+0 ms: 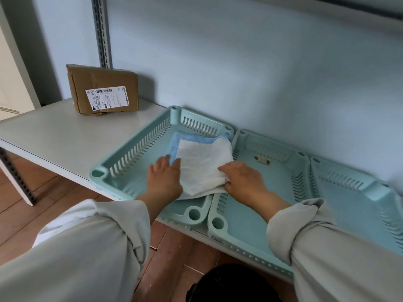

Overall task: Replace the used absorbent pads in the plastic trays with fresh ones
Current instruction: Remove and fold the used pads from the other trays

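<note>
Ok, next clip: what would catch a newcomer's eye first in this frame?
First, the two bare hands on the white-and-blue absorbent pad in the leftmost mint-green tray: the left hand rests on its left edge, the right hand grips its bunched right side. Two more trays sit to the right, the middle tray without a pad. A cardboard parcel stands at the shelf's far left.
</note>
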Available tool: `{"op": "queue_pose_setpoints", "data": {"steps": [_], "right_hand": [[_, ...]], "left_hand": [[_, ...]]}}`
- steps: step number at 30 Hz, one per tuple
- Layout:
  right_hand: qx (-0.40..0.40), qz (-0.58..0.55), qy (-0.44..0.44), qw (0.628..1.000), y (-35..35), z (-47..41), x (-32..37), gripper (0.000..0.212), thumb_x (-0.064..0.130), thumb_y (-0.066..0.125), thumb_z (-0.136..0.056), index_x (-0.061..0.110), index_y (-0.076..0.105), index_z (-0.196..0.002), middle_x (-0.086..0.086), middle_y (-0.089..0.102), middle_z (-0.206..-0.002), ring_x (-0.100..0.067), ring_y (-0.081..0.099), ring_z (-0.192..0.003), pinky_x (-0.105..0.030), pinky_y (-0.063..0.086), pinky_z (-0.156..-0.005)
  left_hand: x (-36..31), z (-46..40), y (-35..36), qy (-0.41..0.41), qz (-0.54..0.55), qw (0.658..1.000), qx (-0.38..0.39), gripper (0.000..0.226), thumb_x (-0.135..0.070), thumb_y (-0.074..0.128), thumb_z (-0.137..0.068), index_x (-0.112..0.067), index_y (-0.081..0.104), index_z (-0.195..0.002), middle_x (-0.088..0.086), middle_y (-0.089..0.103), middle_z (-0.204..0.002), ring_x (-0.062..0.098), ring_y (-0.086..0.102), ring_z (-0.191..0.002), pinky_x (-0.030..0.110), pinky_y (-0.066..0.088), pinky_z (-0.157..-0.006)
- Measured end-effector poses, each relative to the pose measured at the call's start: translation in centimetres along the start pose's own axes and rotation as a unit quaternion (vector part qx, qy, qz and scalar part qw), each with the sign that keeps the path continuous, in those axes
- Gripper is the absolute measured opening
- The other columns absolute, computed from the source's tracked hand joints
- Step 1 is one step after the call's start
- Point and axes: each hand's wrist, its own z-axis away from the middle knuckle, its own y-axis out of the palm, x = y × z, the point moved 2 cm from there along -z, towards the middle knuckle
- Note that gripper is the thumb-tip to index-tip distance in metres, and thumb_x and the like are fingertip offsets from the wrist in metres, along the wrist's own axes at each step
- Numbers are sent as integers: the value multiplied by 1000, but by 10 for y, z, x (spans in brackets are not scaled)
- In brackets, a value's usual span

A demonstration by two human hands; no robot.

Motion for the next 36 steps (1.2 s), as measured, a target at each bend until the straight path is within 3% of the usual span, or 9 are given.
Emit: {"op": "queue_pose_setpoints", "data": {"steps": [5, 9, 13, 17, 21, 26, 30, 32, 36], "right_hand": [[-44, 18, 59, 997, 7, 2, 8, 26, 12, 45, -90, 12, 51, -116, -9, 58, -117, -31, 56, -105, -32, 36, -68], [-50, 12, 53, 997, 11, 10, 2, 31, 9, 43, -91, 9, 45, -122, -11, 56, -120, -32, 58, -103, -33, 36, -69], [-14, 76, 16, 997, 16, 24, -12, 42, 22, 42, -96, 12, 39, -137, -9, 45, -137, -31, 57, -109, -37, 47, -77], [-172, 118, -102, 973, 0, 27, -7, 22, 11, 81, -62, 12, 61, -68, -4, 58, -70, -22, 55, -50, -23, 30, -37], [-167, 115, -161, 966, -4, 26, -5, 19, 14, 77, -66, 14, 60, -59, -2, 57, -57, -21, 52, -41, -21, 27, -37], [-155, -138, 125, 970, -10, 18, -15, 29, 26, 40, -93, 15, 65, -85, -2, 67, -85, -25, 62, -79, -33, 50, -68], [-6, -458, 293, 840, 7, -2, -16, 36, 41, 54, -91, 6, 60, -99, -12, 64, -100, -30, 65, -91, -36, 55, -67], [36, -547, 315, 775, 11, -3, -9, 33, 20, 65, -87, 4, 56, -114, -16, 64, -105, -27, 66, -84, -33, 56, -61], [275, -500, 229, 788, -1, 11, 9, 15, 8, 59, -89, 6, 63, -103, -10, 70, -84, -15, 67, -65, -31, 57, -72]], "left_hand": [[-43, 8, 19, 117, 9, 974, 193, 76, -23, 53, -88, -31, 11, -150, 2, 29, -154, 26, 28, -141, 47, 16, -118], [-42, 1, 22, 76, -81, 972, 208, 76, -31, 52, -87, -33, 10, -150, -1, 28, -155, 26, 23, -144, 63, -7, -111], [-37, 0, 27, 72, -107, 975, 180, 70, -37, 53, -87, -28, 20, -148, -1, 35, -151, 26, 30, -141, 69, -11, -106], [-39, -3, 30, 72, -113, 980, 144, 55, -35, 45, -88, -26, 33, -142, -3, 46, -143, 25, 35, -138, 70, -17, -101], [-34, -2, 21, 30, -90, 987, 129, 43, -25, 32, -93, -26, 42, -135, -4, 52, -138, 26, 37, -136, 70, -16, -103], [-23, -4, 9, 58, -110, 990, 63, 50, -21, 38, -91, -31, 35, -140, -4, 52, -137, 24, 32, -138, 65, -9, -110], [-34, 2, 10, 192, 14, 972, 135, 65, -21, 51, -91, -34, 22, -148, 0, 33, -152, 18, 29, -141, 41, 11, -117], [-40, 7, 8, 217, 80, 959, 166, 59, -10, 47, -92, -33, 33, -145, 1, 39, -149, 22, 38, -135, 35, 26, -112], [-25, 3, -11, 153, -27, 980, 121, 44, -11, 37, -94, -34, 54, -128, -3, 55, -133, 21, 47, -125, 37, 25, -110]]}}
